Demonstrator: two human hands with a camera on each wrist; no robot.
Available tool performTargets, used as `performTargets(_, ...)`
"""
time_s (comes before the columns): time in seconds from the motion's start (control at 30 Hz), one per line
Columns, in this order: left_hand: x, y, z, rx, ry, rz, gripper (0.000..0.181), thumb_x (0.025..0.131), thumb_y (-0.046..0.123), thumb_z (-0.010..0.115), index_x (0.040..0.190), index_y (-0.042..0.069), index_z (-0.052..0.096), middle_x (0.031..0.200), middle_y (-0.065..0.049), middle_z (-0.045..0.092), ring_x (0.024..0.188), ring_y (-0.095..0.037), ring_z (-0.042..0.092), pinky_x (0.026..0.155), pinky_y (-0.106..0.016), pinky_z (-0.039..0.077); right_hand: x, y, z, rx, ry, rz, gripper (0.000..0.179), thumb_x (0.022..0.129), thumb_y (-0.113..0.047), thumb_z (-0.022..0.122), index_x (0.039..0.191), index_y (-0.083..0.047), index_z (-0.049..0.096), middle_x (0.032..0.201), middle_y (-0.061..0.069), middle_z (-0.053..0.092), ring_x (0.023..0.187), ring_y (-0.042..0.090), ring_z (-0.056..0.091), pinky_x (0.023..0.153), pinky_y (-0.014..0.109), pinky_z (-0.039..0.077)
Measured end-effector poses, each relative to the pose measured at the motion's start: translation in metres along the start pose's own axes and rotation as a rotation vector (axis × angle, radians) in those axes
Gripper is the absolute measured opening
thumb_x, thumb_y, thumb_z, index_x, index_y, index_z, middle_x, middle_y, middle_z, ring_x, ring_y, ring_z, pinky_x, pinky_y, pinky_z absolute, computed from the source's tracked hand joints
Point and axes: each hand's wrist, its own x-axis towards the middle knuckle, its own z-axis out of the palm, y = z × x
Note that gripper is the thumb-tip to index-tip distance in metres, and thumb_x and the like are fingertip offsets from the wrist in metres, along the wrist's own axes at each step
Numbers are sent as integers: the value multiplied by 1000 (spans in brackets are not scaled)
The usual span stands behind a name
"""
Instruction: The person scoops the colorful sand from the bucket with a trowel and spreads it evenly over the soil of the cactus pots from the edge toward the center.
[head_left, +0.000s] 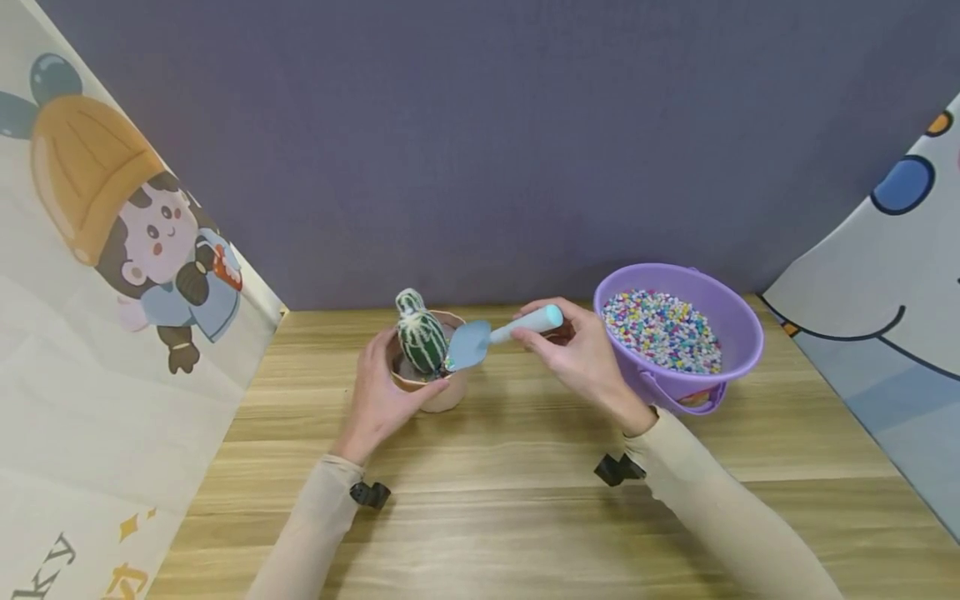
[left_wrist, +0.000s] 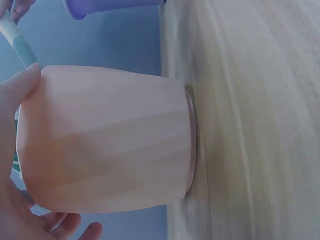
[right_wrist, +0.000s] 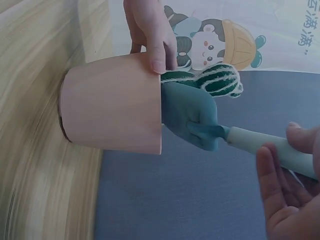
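A pale pink flowerpot (head_left: 447, 397) stands on the wooden table, and my left hand (head_left: 384, 402) grips it around the side near the rim, thumb at the front. Inside leans a green cactus (head_left: 422, 340) with white stripes. My right hand (head_left: 583, 354) holds a light blue trowel (right_wrist: 190, 115) by its handle, between thumb and fingers. The trowel's blade tilts down over the pot's right rim beside the cactus, and a few coloured beads (head_left: 450, 363) show at its tip. The left wrist view shows the pot's outer wall, with the cactus mostly hidden behind it.
A purple bucket (head_left: 738, 337) holding many small multicoloured beads (head_left: 663, 332) stands on the right, close to my right hand; its handle hangs at the front. A dark grey-blue panel (head_left: 465, 150) rises behind the table (head_left: 480, 517). Cartoon-printed panels flank both sides.
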Motion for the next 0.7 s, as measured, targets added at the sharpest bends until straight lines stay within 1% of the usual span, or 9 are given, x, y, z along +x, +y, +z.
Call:
performTargets(0.1, 4, -1, -4, -4, -6, 41, 116, 71, 52, 97, 161, 10, 38, 161, -16, 45, 149, -36, 41, 126, -60, 35, -1, 3, -1, -11, 10, 15, 26, 89, -5, 85, 112, 3, 75, 103, 19, 79, 73, 10, 72, 64, 22, 62)
performTargets(0.17, 6, -3, -7, -5, -29, 74, 113, 72, 48, 97, 161, 11, 38, 160, -16, 46, 148, -37, 42, 125, -61, 36, -1, 5, -2, -21, 18, 29, 26, 89, -7, 86, 112, 1, 76, 103, 18, 79, 73, 9, 71, 65, 21, 62)
performTargets(0.23, 8, -6, -9, -9, -62, 90, 112, 74, 46, 96, 163, 13, 36, 163, -15, 45, 151, -37, 41, 126, -62, 35, -2, 7, -3, -21, 33, 41, 26, 89, -7, 86, 112, 0, 76, 102, 17, 78, 72, 9, 71, 65, 21, 62)
performTargets(0.3, 8, -9, -10, -5, -97, 85, 113, 76, 49, 94, 166, 16, 34, 167, -13, 41, 154, -37, 38, 127, -63, 33, -2, 9, -4, -10, 46, 47, 26, 89, -6, 86, 113, 1, 76, 103, 18, 78, 72, 9, 72, 65, 22, 62)
performTargets(0.37, 7, -11, -10, -3, -113, 74, 115, 77, 52, 92, 168, 17, 30, 171, -13, 36, 157, -38, 34, 128, -65, 31, -2, 11, -5, 9, 57, 47, 27, 90, -5, 85, 114, 2, 75, 105, 20, 79, 73, 8, 73, 67, 22, 63)
performTargets(0.5, 5, -12, -9, -9, -106, 56, 117, 77, 54, 92, 168, 18, 29, 172, -13, 32, 158, -37, 32, 127, -67, 31, -3, 14, -6, 25, 54, 40, 26, 91, -3, 83, 115, 3, 74, 108, 22, 79, 75, 7, 74, 68, 23, 64)
performTargets(0.7, 3, -9, -7, 24, -88, 37, 120, 76, 57, 92, 167, 13, 29, 173, -16, 30, 158, -37, 31, 127, -66, 31, -3, 16, -7, 36, 47, 55, 25, 91, -3, 83, 114, 3, 74, 107, 23, 78, 76, 7, 74, 69, 24, 65)
